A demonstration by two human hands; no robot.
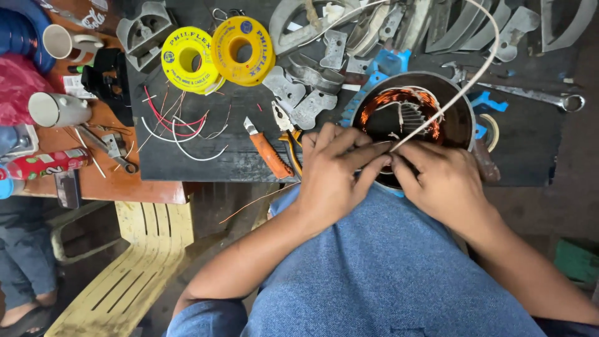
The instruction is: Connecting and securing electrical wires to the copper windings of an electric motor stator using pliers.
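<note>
A dark surface carries a round metal motor stator with copper windings, set at its near edge against the person's lap. The left hand and right hand meet at the stator's near rim, each grip pinched narrow on a white cord that loops up over the housing. Two yellow wire spools and an orange utility knife lie to the left.

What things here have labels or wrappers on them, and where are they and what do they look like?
Two yellow wire spools: round, side by side at the top of the dark board, blue print on the rims.
Red packet: long, lying at the left on the orange table, red with green and white patches.
White label: small slip beside the white mugs at the left.
</note>
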